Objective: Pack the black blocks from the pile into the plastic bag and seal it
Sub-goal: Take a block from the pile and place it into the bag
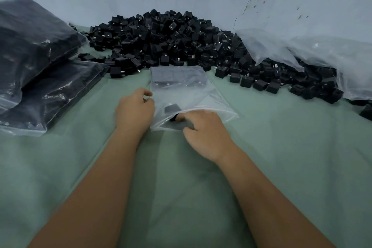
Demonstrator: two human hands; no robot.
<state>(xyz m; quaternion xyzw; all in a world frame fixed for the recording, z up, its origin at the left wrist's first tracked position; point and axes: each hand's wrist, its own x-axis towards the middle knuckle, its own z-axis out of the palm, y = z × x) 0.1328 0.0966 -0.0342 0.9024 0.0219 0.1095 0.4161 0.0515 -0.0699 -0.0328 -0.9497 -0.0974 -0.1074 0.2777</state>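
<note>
A clear plastic bag (193, 94) lies on the green cloth in front of me, its mouth facing me. Several black blocks show through its far end, and one black block (172, 108) sits near the mouth. My left hand (134, 110) pinches the bag's left edge. My right hand (203, 129) is at the open mouth, fingers curled around black blocks that it partly hides. The big pile of black blocks (171, 40) is heaped against the wall behind the bag.
Filled, dark plastic bags (40, 62) are stacked at the left. Empty clear bags (302, 50) lie over the pile's right side. Loose blocks (261, 84) are scattered to the right of the bag. The green cloth (281, 147) covers the surface.
</note>
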